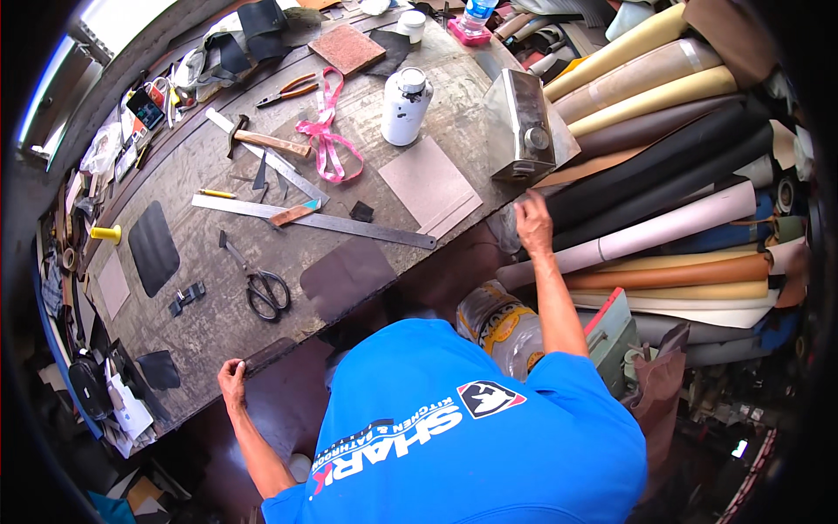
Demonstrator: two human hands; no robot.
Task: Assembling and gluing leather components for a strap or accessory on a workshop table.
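Down at the near left edge of the workbench [236, 301], my left hand [233, 382] is closed, its fingers pinching the end of a dark strip of leather [271, 356]. My right hand [533, 224] is beyond the bench's right end, fingers loosely apart and a little blurred, with nothing visible in them. Beside it are crumpled clear plastic [504, 230] and the ends of rolled material. A metal box [521, 131] stands just past the right hand. Closer to the left hand lie black scissors [265, 294] and a dark brown leather piece [347, 278].
Steel rulers [349, 225], a hammer [271, 142], pliers [288, 90], pink ribbon [329, 131], a white bottle [407, 106] and beige sheets [430, 186] lie about the bench. Material rolls [663, 223] stack at right. A large clear plastic bottle [506, 327] stands below the bench edge.
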